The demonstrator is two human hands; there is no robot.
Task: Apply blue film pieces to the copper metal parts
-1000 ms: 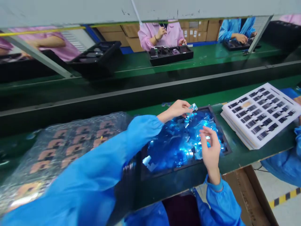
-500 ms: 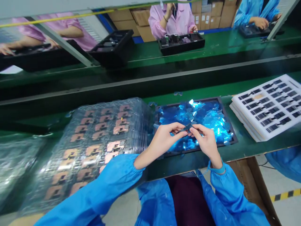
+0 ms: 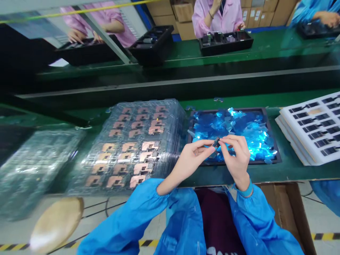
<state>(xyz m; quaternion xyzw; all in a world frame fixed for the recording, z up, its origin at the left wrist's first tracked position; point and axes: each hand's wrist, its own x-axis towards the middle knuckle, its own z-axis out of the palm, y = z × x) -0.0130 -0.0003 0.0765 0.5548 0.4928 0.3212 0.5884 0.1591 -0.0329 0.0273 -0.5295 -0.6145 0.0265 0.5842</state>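
My left hand [image 3: 193,156] pinches a small dark circuit board [image 3: 216,142] between thumb and fingers. From the other side, the fingertips of my right hand [image 3: 236,154] also grip it. Fingers cover part of the board, so its details are hard to read. Both hands are above the near part of a shallow black tray [image 3: 272,136], which holds a loose heap of shiny blue film pieces [image 3: 212,122]. Left of the hands stands a stack of clear plastic trays [image 3: 174,138], with copper-coloured parts [image 3: 129,147] in the top one's pockets.
White foam trays [image 3: 293,136] holding dark parts are stacked at right. More clear trays [image 3: 34,159] lie far left, above a round stool [image 3: 57,225]. A few film scraps [image 3: 218,100] lie behind the black tray. Across the bench, people work at black boxes [image 3: 225,49].
The view has swung left, so the bench things appear farther right. Between my fingers, the circuit board has turned from nearly flat to a steeper tilt. Both hands still hold it.
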